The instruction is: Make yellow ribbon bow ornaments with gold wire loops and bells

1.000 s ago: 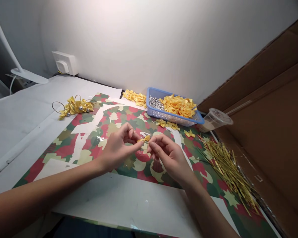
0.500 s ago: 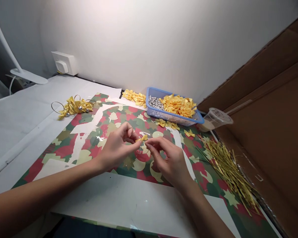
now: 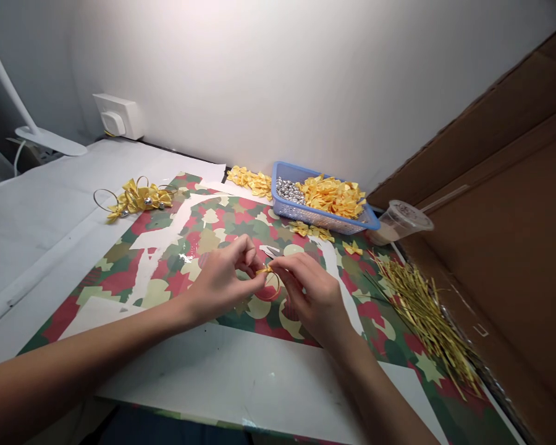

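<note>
The left hand (image 3: 223, 281) and right hand (image 3: 311, 296) are close together above a leaf-patterned paper sheet (image 3: 120, 278), their fingertips both pinching a small yellow ribbon bow (image 3: 265, 270) at a thin gold wire loop (image 3: 272, 298), beyond them a blue plastic basket (image 3: 291, 169) of silver beads (image 3: 290, 191) and more bows (image 3: 331, 196).

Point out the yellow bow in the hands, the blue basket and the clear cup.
Yellow bow (image 3: 265, 269), head view, on its middle.
Blue basket (image 3: 306, 218), head view, on its front wall.
Clear cup (image 3: 400, 218), head view, on its side.
</note>
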### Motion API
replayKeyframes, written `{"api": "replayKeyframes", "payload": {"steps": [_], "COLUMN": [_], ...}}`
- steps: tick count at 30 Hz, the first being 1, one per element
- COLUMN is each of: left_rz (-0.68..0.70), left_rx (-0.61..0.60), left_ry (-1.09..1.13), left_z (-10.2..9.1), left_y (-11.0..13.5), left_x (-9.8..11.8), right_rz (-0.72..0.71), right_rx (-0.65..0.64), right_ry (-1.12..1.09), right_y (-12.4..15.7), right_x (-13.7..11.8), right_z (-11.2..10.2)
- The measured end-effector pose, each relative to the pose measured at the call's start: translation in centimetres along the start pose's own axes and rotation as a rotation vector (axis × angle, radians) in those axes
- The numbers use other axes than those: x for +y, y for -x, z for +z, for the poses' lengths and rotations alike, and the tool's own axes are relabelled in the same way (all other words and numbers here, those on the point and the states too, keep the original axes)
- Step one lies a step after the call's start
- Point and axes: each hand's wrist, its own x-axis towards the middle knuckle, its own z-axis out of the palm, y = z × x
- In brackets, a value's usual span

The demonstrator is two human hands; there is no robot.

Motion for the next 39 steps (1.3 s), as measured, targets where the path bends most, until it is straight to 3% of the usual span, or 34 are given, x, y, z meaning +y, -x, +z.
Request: {"api": "replayKeyframes", "payload": {"steps": [13, 24, 34, 39], "left_rz": [0.073, 0.161, -0.011, -0.066], "left_rx": [-0.012, 0.043, 0.081, 0.082], "left_ry": [-0.089, -0.152, 0.095, 0.208], "left_z": [0.1, 0.1, -0.3, -0.2], "left_y": [-0.1, 0.0, -0.1, -0.1], "left_x": [-0.2, -0.2, -0.9, -1.0], "right_rz": [0.033, 0.066, 0.026, -0.018], "right_rx": [-0.100, -0.086, -0.029, -0.121], "right_ry": [-0.041, 0.002, 0.001, 0.067], "right_y": [-0.1, -0.2, 0.2, 0.0], "right_x": [-0.1, 0.4, 0.7, 0.3], "right_z": [-0.1, -0.4, -0.2, -0.5]}}
